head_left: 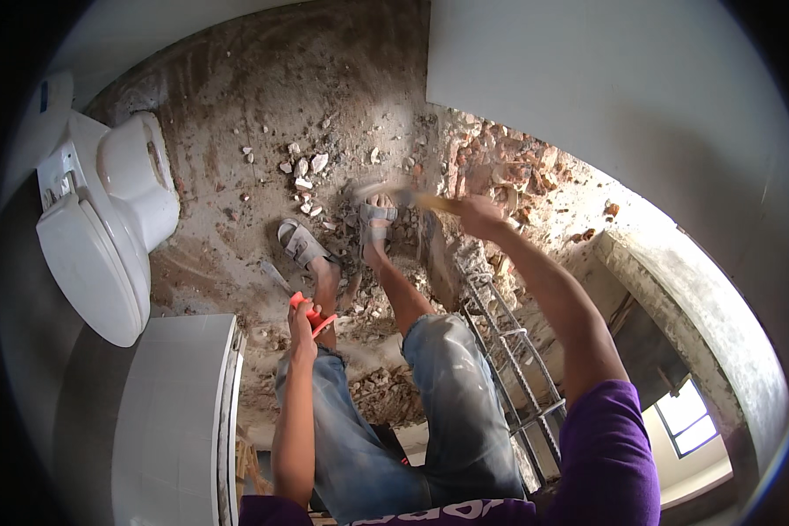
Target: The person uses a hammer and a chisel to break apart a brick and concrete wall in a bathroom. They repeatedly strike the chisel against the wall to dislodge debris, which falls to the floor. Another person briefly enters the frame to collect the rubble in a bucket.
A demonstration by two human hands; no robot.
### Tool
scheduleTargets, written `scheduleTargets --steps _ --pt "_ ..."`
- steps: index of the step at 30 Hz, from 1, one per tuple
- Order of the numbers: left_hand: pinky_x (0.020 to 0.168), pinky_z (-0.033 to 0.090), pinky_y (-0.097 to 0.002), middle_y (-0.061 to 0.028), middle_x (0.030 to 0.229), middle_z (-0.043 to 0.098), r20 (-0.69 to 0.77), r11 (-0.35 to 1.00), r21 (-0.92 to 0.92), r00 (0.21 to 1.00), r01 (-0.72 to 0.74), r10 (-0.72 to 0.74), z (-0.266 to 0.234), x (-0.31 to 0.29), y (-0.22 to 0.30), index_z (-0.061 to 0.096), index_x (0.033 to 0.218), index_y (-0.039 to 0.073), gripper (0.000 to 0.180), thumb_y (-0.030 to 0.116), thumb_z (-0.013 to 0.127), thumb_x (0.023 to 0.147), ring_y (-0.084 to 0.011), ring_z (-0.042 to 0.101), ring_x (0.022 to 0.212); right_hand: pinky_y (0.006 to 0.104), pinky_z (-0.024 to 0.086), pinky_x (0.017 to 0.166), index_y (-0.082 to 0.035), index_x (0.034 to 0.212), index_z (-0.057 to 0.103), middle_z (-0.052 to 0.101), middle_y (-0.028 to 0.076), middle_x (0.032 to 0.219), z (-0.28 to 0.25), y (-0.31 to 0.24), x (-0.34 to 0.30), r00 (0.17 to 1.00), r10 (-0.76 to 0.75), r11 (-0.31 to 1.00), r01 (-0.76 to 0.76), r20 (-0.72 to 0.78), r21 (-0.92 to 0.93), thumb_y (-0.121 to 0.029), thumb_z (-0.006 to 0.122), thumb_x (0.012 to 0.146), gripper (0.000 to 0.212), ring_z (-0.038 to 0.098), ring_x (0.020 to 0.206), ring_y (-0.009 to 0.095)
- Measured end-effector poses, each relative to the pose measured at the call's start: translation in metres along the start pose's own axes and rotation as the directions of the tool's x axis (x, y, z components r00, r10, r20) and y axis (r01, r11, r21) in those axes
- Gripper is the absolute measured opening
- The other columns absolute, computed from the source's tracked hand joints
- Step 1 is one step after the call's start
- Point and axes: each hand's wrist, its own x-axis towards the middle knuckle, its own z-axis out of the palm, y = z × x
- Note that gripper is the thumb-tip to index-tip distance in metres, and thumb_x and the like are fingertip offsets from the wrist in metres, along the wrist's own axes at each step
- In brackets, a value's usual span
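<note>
Nearest: left hand (302, 333) wrapped closed around the red grip of a chisel (301, 302), held low beside the left leg. Long axis slants; the blade points away from the body and leftward, toward floor (215, 197) beside the left sandal (300, 245). Tip contact: cannot tell.

Farther: right hand (484, 219) closed on a wooden-handled hammer (440, 204), axis roughly crosswise, blurred head pointing left over the right sandal (375, 219). Beyond: rubble (319, 163), broken wall base (513, 167).

Judgement: chipping work, between blows, tools apart. Next strike would call for seating the tip and aligning the hammer with the grip's end.
</note>
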Motion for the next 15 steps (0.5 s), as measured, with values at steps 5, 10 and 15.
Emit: scheduleTargets --steps 5,10,15 --pt "0.043 0.045 -0.0279 -0.0012 0.074 0.053 -0.049 0.998 0.006 0.997 0.061 -0.061 0.002 -0.003 -0.008 0.044 0.101 0.014 0.025 0.028 0.056 0.084 -0.0150 0.056 0.060 0.0304 0.049 0.046 -0.020 0.129 0.053 0.066 0.014 0.087 0.084 0.104 -0.051 0.988 -0.042 0.962 0.080 0.150 -0.260 -0.006 0.057 0.080 0.052 0.058 0.057 0.019" --pt "0.044 0.045 -0.0297 -0.0018 0.073 0.054 -0.052 0.998 -0.048 0.997 0.048 -0.050 -0.002 0.004 -0.022 0.046 0.095 0.015 0.018 0.026 0.055 0.084 -0.0149 0.055 0.060 0.0236 0.039 0.034 -0.006 0.132 0.044 0.056 0.007 0.068 0.049 -0.023 -0.116 0.963 -0.124 0.987 0.096 0.238 0.127 -0.012 0.050 0.089 0.044 0.047 0.047 0.011" --pt "0.050 0.048 -0.0318 -0.0017 0.072 0.053 -0.059 0.994 -0.105 0.998 0.004 -0.011 -0.003 0.009 -0.032 0.047 0.097 0.016 0.020 0.022 0.057 0.081 -0.0145 0.054 0.062 0.0417 0.050 0.045 -0.001 0.124 0.048 0.060 0.015 0.067 0.002 -0.134 -0.125 0.917 -0.383 0.896 0.338 0.115 0.289 -0.018 0.047 0.089 0.039 0.060 0.053 0.026"
